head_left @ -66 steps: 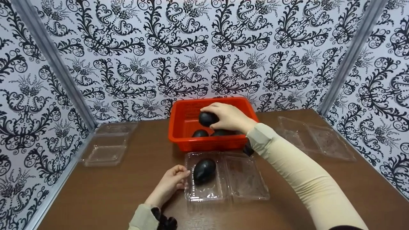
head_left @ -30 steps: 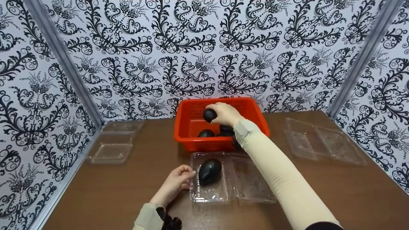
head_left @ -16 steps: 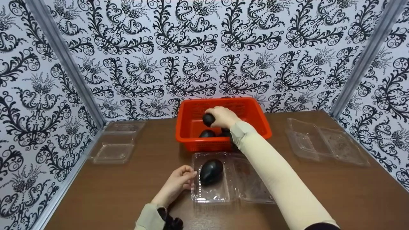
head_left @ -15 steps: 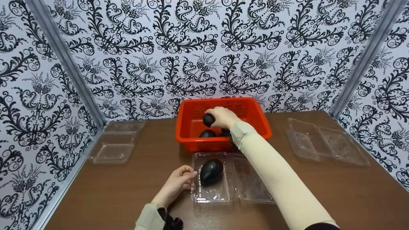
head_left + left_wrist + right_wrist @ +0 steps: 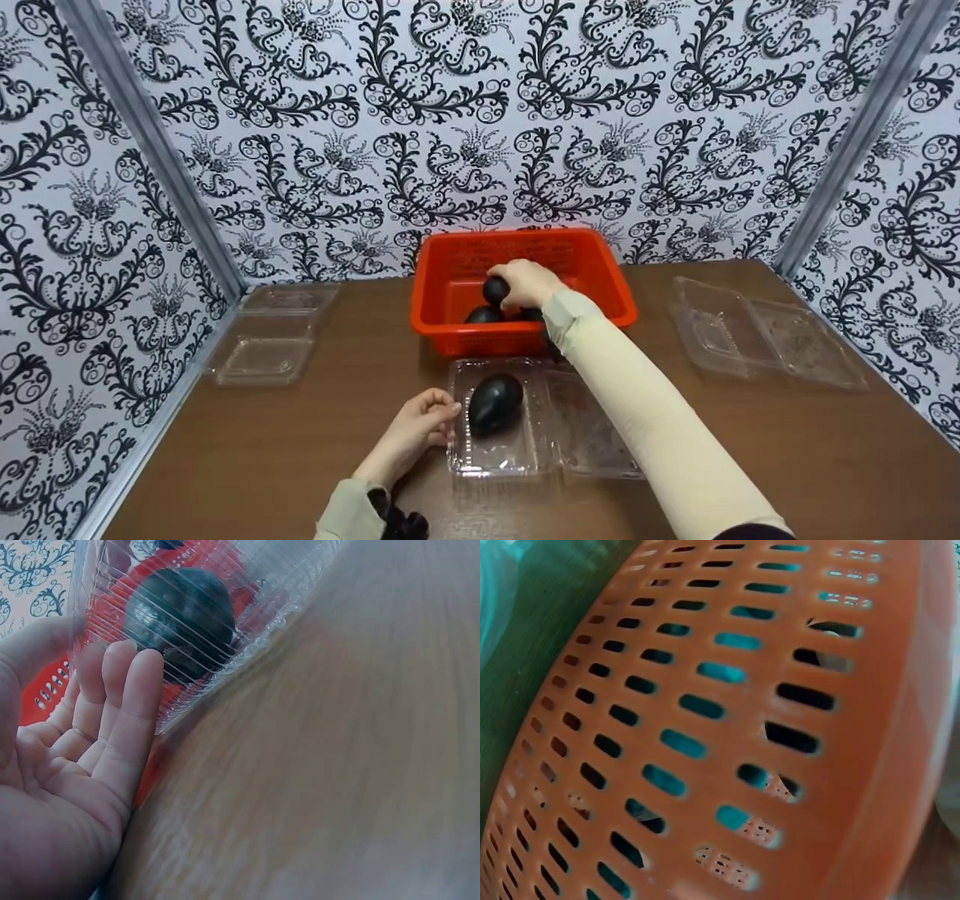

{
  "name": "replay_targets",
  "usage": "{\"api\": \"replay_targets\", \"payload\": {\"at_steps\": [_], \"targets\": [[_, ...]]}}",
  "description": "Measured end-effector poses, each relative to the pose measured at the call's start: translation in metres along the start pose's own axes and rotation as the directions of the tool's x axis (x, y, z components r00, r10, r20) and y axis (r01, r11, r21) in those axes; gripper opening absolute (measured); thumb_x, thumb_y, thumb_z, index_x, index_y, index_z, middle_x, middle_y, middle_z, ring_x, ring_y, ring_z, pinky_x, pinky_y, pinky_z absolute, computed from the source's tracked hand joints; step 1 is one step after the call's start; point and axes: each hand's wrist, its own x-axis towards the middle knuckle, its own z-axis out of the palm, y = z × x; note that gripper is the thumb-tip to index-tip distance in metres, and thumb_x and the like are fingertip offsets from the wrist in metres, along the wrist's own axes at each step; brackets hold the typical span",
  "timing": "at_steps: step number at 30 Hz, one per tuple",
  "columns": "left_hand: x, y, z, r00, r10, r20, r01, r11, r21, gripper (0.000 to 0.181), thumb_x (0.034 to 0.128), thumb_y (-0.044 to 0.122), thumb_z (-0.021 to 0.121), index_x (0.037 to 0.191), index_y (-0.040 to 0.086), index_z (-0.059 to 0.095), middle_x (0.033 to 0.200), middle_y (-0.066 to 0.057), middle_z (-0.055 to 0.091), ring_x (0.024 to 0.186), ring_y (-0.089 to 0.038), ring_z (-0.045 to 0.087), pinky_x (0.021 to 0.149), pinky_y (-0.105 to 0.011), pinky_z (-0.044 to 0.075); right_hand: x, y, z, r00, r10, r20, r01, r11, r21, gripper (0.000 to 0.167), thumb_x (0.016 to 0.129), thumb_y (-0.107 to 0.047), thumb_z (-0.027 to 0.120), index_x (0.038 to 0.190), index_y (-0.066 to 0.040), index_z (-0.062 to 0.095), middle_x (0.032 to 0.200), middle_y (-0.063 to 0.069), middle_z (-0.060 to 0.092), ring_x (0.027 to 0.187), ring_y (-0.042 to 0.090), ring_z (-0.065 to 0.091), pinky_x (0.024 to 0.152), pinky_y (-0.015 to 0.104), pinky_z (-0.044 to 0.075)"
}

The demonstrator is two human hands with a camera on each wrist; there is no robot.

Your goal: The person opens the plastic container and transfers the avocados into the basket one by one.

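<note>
My left hand [image 5: 415,429] pinches the left rim of an open clear plastic clamshell [image 5: 499,459] on the table. One dark, shiny avocado [image 5: 495,405] lies in its left half. Seen from the left wrist, the fingers [image 5: 135,701] lie along the ribbed side wall, the thumb reaching over the edge. Inside the red basket [image 5: 480,342], my right hand [image 5: 529,283] grips another avocado [image 5: 496,291] with thumb and fingers. More dark avocados [image 5: 484,315] sit below it, partly hidden by the basket's front rim and the hand. The right wrist view shows mainly the slotted basket wall [image 5: 727,720].
One open clear clamshell [image 5: 266,352] lies at the table's left. Another open clamshell [image 5: 724,337] lies at the right. The basket stands near the back edge, before a patterned wall [image 5: 465,150]. My right forearm [image 5: 645,405] crosses above the middle clamshell's lid.
My right hand lifted the avocado slightly earlier, and since then has lowered it a little into the basket, slightly to the right. My left hand stays at the clamshell's rim.
</note>
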Motion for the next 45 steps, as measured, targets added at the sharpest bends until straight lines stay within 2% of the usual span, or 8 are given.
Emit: {"api": "replay_targets", "payload": {"at_steps": [10, 15, 18, 23, 33, 38, 45], "targets": [[-0.001, 0.0, -0.001, 1.0, 0.004, 0.019, -0.004, 1.0, -0.002, 0.011, 0.093, 0.009, 0.062, 0.093, 0.005, 0.051, 0.072, -0.001, 0.052, 0.06, -0.013, 0.054, 0.058, -0.025, 0.053, 0.001, 0.002, 0.011, 0.998, 0.016, 0.056, -0.015, 1.0, -0.009, 0.059, 0.077, -0.017, 0.08, 0.132, -0.013, 0.059, 0.123, 0.011, 0.061, 0.11, 0.028, 0.055, 0.096, 0.043, 0.045], [0.0, 0.0, -0.001, 1.0, 0.008, 0.017, -0.008, 1.0, -0.002, 0.011, 0.0929, 0.009, 0.062, 0.093, 0.005, 0.051, 0.073, -0.001, 0.052, 0.06, -0.013, 0.054, 0.058, -0.026, 0.053, 0.002, 0.001, 0.012, 0.998, 0.017, 0.064, -0.016, 1.0, -0.014, 0.06, 0.078, -0.017, 0.079, 0.134, -0.013, 0.057, 0.124, 0.012, 0.061, 0.111, 0.029, 0.055, 0.097, 0.043, 0.044], [0.004, 0.002, 0.002, 1.0, 0.017, 0.024, -0.016, 1.0, -0.003, 0.012, 0.0928, 0.009, 0.062, 0.094, 0.004, 0.051, 0.073, -0.001, 0.053, 0.06, -0.013, 0.054, 0.058, -0.026, 0.053, 0.001, 0.004, 0.009, 0.998, 0.03, 0.059, -0.028, 0.999, -0.025, 0.061, 0.079, -0.017, 0.078, 0.135, -0.012, 0.056, 0.125, 0.012, 0.06, 0.113, 0.029, 0.054, 0.099, 0.043, 0.043], [0.004, 0.0, 0.003, 1.0, 0.0, 0.029, 0.0, 1.0, -0.007, 0.012, 0.0918, 0.008, 0.063, 0.094, 0.004, 0.052, 0.073, -0.001, 0.054, 0.06, -0.012, 0.055, 0.058, -0.025, 0.053, -0.002, 0.005, 0.012, 0.995, 0.055, 0.08, -0.051, 0.998, -0.047, 0.062, 0.081, -0.019, 0.077, 0.138, -0.013, 0.053, 0.13, 0.011, 0.058, 0.118, 0.029, 0.052, 0.102, 0.043, 0.041], [-0.002, 0.002, -0.002, 1.0, -0.005, 0.006, 0.005, 1.0, 0.006, 0.013, 0.0918, 0.008, 0.063, 0.094, 0.004, 0.051, 0.074, 0.0, 0.053, 0.06, -0.012, 0.055, 0.059, -0.025, 0.053, 0.004, -0.004, 0.017, 0.997, 0.042, 0.068, -0.038, 0.997, -0.065, 0.059, 0.082, -0.018, 0.076, 0.137, -0.016, 0.055, 0.128, 0.01, 0.059, 0.118, 0.027, 0.052, 0.103, 0.04, 0.04], [-0.001, 0.003, -0.001, 1.0, -0.014, 0.008, 0.015, 1.0, -0.004, 0.013, 0.0916, 0.008, 0.063, 0.094, 0.004, 0.051, 0.071, -0.001, 0.052, 0.06, -0.013, 0.055, 0.058, -0.025, 0.052, 0.006, -0.002, 0.02, 0.997, 0.032, 0.069, -0.027, 0.997, -0.071, 0.06, 0.082, -0.017, 0.076, 0.138, -0.015, 0.054, 0.131, 0.01, 0.058, 0.122, 0.028, 0.051, 0.104, 0.04, 0.039], [-0.002, 0.003, 0.0, 0.999, -0.033, 0.011, 0.033, 0.999, -0.003, 0.012, 0.0915, 0.007, 0.063, 0.093, 0.005, 0.051, 0.071, -0.001, 0.052, 0.06, -0.013, 0.055, 0.058, -0.024, 0.052, 0.005, 0.002, 0.026, 0.998, 0.033, 0.059, -0.03, 0.998, -0.046, 0.058, 0.08, -0.014, 0.076, 0.135, -0.015, 0.056, 0.127, 0.01, 0.06, 0.117, 0.027, 0.054, 0.102, 0.04, 0.042]]}}
